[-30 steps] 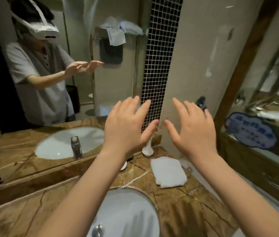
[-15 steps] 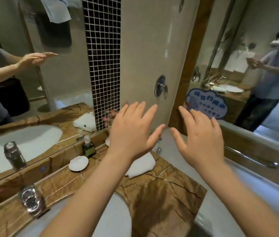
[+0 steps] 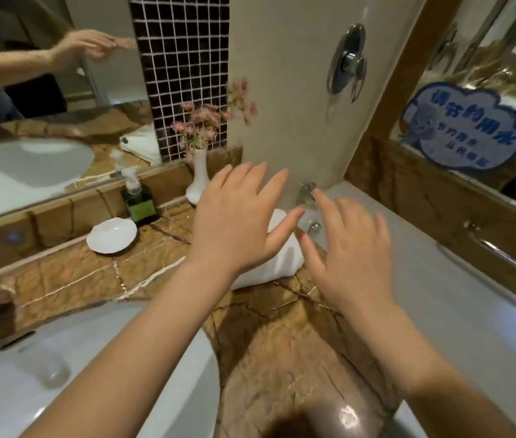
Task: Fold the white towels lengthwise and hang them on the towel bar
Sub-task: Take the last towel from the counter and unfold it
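A person's left hand (image 3: 237, 216) and right hand (image 3: 353, 251) reach out over a brown veined marble bathroom countertop (image 3: 275, 358), both flat with fingers straight and spread, palms down, holding nothing. The folded white towel (image 3: 283, 260) lies on the counter's far right corner, just beside the white bathtub (image 3: 440, 295); the left hand hangs in front of it and hides much of its top, and whether the fingers touch the cloth cannot be told. The right hand is just beside the towel's right edge, over the line where counter meets tub. Behind the towel, a small chrome spout (image 3: 307, 191) juts from the cream wall, with a round chrome wall fitting (image 3: 348, 61) higher up. To the towel's left stand a slim white vase (image 3: 199, 178) of pink flowers (image 3: 206, 121), a dark green pump bottle (image 3: 139, 200) and a white shell-shaped dish (image 3: 112, 235), all along the base of a wall mirror (image 3: 29, 172). A strip of black mosaic tile (image 3: 184, 58) rises behind the flowers. An oval white sink basin (image 3: 92, 390) fills the near left. A blue cloud-shaped sign (image 3: 459, 124) sits on the glass above the tub.
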A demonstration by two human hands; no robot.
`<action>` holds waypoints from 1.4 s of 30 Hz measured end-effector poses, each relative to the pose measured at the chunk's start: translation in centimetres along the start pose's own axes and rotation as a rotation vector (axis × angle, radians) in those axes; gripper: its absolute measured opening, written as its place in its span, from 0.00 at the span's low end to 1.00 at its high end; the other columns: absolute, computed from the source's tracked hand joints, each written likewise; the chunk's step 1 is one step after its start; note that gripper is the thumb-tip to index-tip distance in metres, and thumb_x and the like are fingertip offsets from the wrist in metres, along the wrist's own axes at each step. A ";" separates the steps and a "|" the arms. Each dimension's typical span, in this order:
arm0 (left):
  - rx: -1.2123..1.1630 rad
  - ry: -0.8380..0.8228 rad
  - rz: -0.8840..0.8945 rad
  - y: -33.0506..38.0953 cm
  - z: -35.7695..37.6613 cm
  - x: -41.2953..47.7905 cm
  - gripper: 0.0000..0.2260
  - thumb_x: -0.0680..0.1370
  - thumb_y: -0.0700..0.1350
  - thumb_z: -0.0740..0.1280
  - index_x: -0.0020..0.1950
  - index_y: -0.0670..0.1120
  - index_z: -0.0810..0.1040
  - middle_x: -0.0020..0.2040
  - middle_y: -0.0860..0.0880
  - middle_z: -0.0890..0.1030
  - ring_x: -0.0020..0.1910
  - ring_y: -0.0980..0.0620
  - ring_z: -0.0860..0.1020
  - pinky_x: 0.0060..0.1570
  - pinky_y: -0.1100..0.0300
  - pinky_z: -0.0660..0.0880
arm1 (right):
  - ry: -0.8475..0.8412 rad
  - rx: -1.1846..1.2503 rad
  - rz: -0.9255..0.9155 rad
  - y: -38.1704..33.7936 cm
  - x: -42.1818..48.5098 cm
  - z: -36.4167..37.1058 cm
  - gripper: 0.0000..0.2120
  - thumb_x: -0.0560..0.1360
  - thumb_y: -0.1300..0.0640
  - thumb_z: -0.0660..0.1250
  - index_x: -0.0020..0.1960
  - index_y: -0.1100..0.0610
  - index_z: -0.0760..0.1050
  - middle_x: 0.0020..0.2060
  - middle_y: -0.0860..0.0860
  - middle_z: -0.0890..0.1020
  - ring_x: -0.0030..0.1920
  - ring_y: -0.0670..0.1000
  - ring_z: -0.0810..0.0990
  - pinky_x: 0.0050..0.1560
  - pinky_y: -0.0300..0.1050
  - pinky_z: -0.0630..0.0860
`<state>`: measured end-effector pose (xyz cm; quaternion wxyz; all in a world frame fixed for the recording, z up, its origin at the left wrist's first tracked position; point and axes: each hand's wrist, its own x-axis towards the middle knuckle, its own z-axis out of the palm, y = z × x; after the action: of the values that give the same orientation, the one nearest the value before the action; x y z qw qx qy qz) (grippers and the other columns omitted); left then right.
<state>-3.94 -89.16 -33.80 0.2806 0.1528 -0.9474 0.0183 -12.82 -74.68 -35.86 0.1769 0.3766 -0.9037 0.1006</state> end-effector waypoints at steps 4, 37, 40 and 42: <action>0.018 -0.072 0.004 -1.4 5.0 -0.6 0.28 0.79 0.62 0.48 0.67 0.46 0.73 0.61 0.44 0.78 0.61 0.43 0.74 0.60 0.50 0.68 | -0.071 -0.020 -0.031 0.0 0.4 5.9 0.30 0.76 0.36 0.46 0.73 0.49 0.62 0.67 0.55 0.73 0.67 0.57 0.70 0.66 0.62 0.64; -0.325 -0.318 -0.292 -6.2 15.4 -4.0 0.15 0.73 0.51 0.70 0.59 0.51 0.76 0.57 0.52 0.78 0.58 0.50 0.75 0.50 0.54 0.75 | -0.341 1.087 0.608 -0.3 5.9 15.2 0.29 0.68 0.69 0.73 0.67 0.57 0.72 0.53 0.49 0.78 0.47 0.47 0.75 0.41 0.35 0.72; -0.330 -0.291 -0.318 -7.8 13.1 -1.3 0.38 0.67 0.57 0.75 0.73 0.53 0.63 0.71 0.52 0.68 0.69 0.51 0.66 0.64 0.52 0.68 | -0.301 1.077 0.435 -0.2 6.0 13.8 0.27 0.67 0.71 0.72 0.63 0.55 0.76 0.48 0.45 0.79 0.45 0.40 0.77 0.40 0.29 0.72; -0.379 -0.341 -0.283 -8.3 12.1 1.0 0.46 0.65 0.58 0.76 0.76 0.52 0.56 0.75 0.52 0.63 0.73 0.52 0.62 0.69 0.53 0.63 | -0.231 1.021 0.305 -0.4 5.9 12.9 0.22 0.66 0.71 0.71 0.57 0.54 0.78 0.44 0.42 0.79 0.42 0.38 0.76 0.40 0.25 0.72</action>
<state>-8.61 -98.76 -43.87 0.1407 0.2292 -0.9367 -0.2244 -19.54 -82.86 -45.33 -0.1453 0.2879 -0.7980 0.5091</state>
